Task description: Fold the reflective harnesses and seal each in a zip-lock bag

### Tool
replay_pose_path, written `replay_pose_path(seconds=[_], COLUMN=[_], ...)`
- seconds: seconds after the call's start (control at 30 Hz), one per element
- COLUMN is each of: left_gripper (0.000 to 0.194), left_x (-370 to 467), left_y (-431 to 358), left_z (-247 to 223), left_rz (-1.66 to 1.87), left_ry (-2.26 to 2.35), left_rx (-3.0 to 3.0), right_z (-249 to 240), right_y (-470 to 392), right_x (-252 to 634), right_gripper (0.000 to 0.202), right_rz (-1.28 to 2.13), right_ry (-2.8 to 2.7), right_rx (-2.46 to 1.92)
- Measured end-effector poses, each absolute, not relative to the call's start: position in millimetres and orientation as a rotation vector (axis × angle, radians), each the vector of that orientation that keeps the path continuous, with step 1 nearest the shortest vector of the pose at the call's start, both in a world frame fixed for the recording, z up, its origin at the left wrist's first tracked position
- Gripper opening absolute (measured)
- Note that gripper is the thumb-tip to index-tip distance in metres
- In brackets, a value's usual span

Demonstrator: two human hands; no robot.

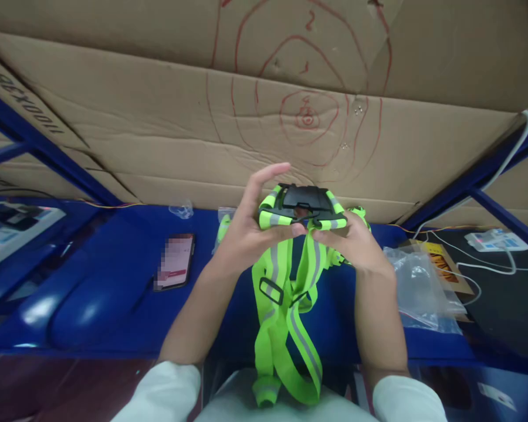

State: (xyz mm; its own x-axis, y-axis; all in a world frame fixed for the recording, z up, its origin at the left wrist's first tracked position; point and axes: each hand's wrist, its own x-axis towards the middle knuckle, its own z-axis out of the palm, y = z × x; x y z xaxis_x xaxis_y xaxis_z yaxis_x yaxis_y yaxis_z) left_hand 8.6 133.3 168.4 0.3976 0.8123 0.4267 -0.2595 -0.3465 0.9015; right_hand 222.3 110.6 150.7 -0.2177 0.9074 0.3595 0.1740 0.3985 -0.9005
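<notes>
Both hands hold up a neon-yellow reflective harness [273, 328] with grey stripes, at its black plastic buckle piece [305, 199]. My left hand [249, 225] grips the left side of this piece, thumb pressed below it and index finger stretched out above. On the right side, my right hand [354, 240] is closed around the strap, its thumb near the left thumb; its other fingers are mostly hidden behind. The straps hang down in loops toward my lap, with a black slide adjuster [271, 291] on one of them. More yellow strap shows behind my right hand.
A phone [175, 262] lies on the blue table [110, 281] to the left. Clear plastic bags [422, 287] and an open cardboard box [449, 269] lie to the right, with white cables. Behind stands a cardboard panel [158, 117] with red rings drawn on it, between blue metal bars.
</notes>
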Motion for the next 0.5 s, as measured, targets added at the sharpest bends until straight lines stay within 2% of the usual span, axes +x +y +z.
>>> replay_pose_path(seconds=[0.07, 0.13, 0.2, 0.4, 0.5], left_gripper=[0.090, 0.102, 0.106, 0.073, 0.055], left_x=[12.2, 18.5, 24.9, 29.0, 28.9], left_y=[140.3, 151.4, 161.8, 169.2, 170.2], left_z=[163.8, 155.5, 146.9, 144.1, 144.0], left_rz=[1.105, 1.025, 0.984, 0.966, 0.943], left_ry=[0.476, 0.463, 0.481, 0.533, 0.548], left_rx=[1.467, 1.376, 1.264, 1.052, 1.045], right_z=[147.4, 143.7, 141.2, 146.6, 144.9], right_y=[111.4, 115.9, 121.3, 119.4, 119.8], right_x=[216.9, 213.2, 213.7, 229.4, 227.3], right_gripper=[0.034, 0.032, 0.032, 0.039, 0.038], right_rz=[1.025, 1.082, 1.121, 1.279, 1.147], right_ry=[-1.553, -1.406, -1.271, -1.203, -1.225], right_rx=[-0.956, -0.943, -0.958, -1.122, -1.149])
